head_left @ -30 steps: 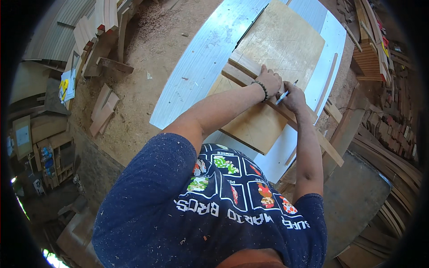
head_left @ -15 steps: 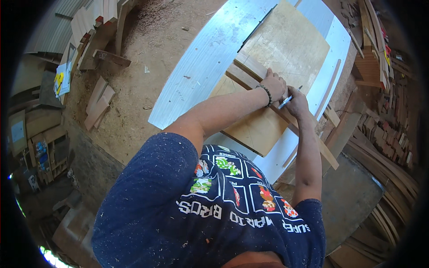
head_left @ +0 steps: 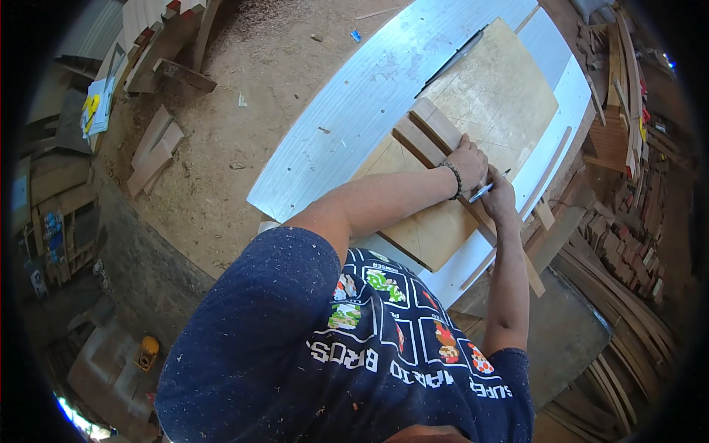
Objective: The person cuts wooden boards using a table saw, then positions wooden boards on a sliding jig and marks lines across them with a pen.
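Observation:
My left hand (head_left: 468,164), with a beaded bracelet at the wrist, is closed over a wooden strip (head_left: 436,124). A second, darker wooden strip (head_left: 416,142) runs alongside it. Close beside, my right hand (head_left: 501,196) grips a pen (head_left: 481,192), its dark tip pointing up and to the right, away from the strips. Beneath the strips is a thin tan board (head_left: 509,85), marked with faint lines; its near part (head_left: 436,225) shows below my left forearm. Where the fingers meet the wood is partly hidden.
The board rests on a pale blue-white plank table (head_left: 332,125). A thin black strip (head_left: 452,63) lies along the board's left edge. Narrow wood offcuts (head_left: 545,215) stick out at the right. Timber is stacked at right (head_left: 628,258), and loose planks (head_left: 156,151) lie on the dusty floor.
The whole view has shifted, so the table, board and hands sit slightly lower and mostly farther right. Both hands keep nearly the same place on the wood, and the pen stays in my right hand.

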Motion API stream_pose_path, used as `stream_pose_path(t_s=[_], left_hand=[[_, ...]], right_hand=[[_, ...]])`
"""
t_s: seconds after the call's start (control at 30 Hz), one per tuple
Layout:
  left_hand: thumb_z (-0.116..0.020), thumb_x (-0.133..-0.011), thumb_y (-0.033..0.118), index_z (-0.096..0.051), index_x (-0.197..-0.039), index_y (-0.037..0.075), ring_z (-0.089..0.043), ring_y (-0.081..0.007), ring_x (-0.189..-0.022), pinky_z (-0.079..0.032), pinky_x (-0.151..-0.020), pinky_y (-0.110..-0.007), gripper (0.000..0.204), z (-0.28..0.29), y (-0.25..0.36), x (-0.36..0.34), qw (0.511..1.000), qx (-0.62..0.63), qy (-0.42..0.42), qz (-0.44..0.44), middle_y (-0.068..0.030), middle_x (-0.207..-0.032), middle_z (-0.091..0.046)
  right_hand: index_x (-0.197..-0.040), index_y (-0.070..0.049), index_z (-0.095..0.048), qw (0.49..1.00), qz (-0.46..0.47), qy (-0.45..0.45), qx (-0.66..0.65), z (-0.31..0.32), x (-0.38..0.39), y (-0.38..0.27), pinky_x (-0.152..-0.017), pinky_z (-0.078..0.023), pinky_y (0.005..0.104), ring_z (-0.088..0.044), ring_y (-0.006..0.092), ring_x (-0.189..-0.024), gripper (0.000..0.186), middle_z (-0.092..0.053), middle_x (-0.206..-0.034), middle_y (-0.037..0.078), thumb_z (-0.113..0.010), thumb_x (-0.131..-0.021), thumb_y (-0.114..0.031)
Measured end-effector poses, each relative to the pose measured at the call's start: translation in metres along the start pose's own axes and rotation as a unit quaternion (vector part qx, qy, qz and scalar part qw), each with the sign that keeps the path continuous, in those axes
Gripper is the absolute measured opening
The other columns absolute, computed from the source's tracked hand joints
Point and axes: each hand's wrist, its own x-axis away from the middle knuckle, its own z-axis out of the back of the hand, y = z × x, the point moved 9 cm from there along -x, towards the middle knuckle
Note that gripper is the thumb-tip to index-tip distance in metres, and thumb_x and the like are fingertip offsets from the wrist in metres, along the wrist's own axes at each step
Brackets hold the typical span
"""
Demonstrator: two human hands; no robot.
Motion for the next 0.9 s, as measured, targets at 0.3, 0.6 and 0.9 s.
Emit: stream_pose_path(t_s=[0.3,0.6,0.9], left_hand=[[-0.051,-0.093,0.025,-0.061,-0.121,0.006,-0.059,-0.0300,-0.110,-0.033,-0.103,-0.056,0.035,-0.0026,-0.0013,-0.0013,1.000,-0.013,-0.001,-0.012,-0.0124,-0.114,-0.064],[-0.052,-0.092,0.022,-0.062,-0.117,0.006,-0.060,-0.0293,-0.109,-0.035,-0.102,-0.055,0.032,-0.0014,-0.0023,0.0006,1.000,-0.009,0.005,-0.010,-0.0117,-0.113,-0.064],[-0.051,-0.093,0.021,-0.061,-0.118,0.006,-0.059,-0.0304,-0.110,-0.034,-0.103,-0.058,0.032,-0.0022,0.0001,-0.0012,1.000,-0.022,-0.004,-0.005,-0.0123,-0.114,-0.064]], right_hand=[[-0.128,-0.012,-0.060,1.000,0.007,0.010,0.014,0.0004,0.0006,0.0005,-0.078,-0.054,0.0391,-0.069,0.0306,-0.087,0.049,-0.070,-0.095,0.015,-0.072,-0.082,-0.023],[-0.130,-0.011,-0.058,1.000,0.003,0.005,0.008,0.0000,0.0020,-0.0001,-0.084,-0.054,0.0397,-0.069,0.0324,-0.097,0.055,-0.070,-0.107,0.017,-0.076,-0.080,-0.026],[-0.129,-0.012,-0.058,0.999,0.009,0.017,0.026,0.0015,0.0029,0.0013,-0.086,-0.053,0.0411,-0.068,0.0341,-0.099,0.055,-0.070,-0.108,0.017,-0.076,-0.080,-0.031]])
